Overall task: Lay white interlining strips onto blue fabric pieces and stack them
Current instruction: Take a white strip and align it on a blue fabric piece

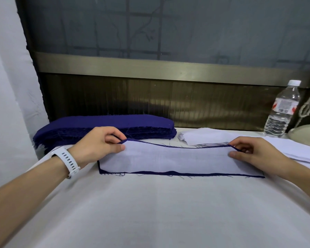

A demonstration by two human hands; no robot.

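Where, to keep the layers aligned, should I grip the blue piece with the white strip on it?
Pinch both far corners, blue piece and white strip together, coming from each end as the left hand and right hand do; the far edge is lifted there.

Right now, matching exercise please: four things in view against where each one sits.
Things:
1. blue fabric stack
2. water bottle
3. interlining strip
4. white watch

Places:
A. far right, upright
B. on the left wrist
C. far left, behind the left hand
D. centre, on a blue piece, pinched by left hand and right hand

Pairs: 1-C, 2-A, 3-D, 4-B
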